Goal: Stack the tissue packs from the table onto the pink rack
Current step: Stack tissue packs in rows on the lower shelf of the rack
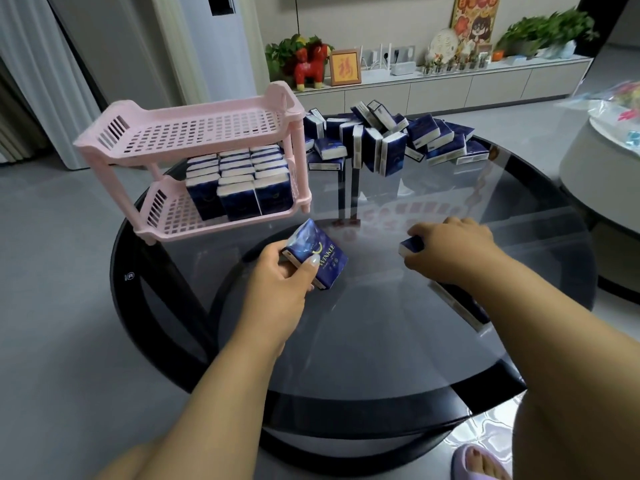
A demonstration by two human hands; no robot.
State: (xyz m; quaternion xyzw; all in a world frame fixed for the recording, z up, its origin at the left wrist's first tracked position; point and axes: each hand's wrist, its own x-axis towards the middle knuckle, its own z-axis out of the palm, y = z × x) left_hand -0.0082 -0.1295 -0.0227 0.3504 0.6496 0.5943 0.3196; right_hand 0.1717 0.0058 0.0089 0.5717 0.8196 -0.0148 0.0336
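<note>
A pink two-tier rack (194, 133) stands at the left rear of the round dark glass table (381, 341). Its lower shelf holds several rows of dark blue tissue packs (239, 181); its top shelf is bare. A loose pile of the same tissue packs (391, 140) lies at the table's far edge. My left hand (277, 292) grips one blue tissue pack (317, 252) just in front of the rack. My right hand (450, 247) is closed over another tissue pack (410, 245) lying on the glass to the right.
A long white sideboard (450, 88) with a red horse figure, a frame and plants runs along the back wall. A white round piece of furniture (595, 174) with plastic bags stands at the right. My slippered foot (481, 462) shows below the table.
</note>
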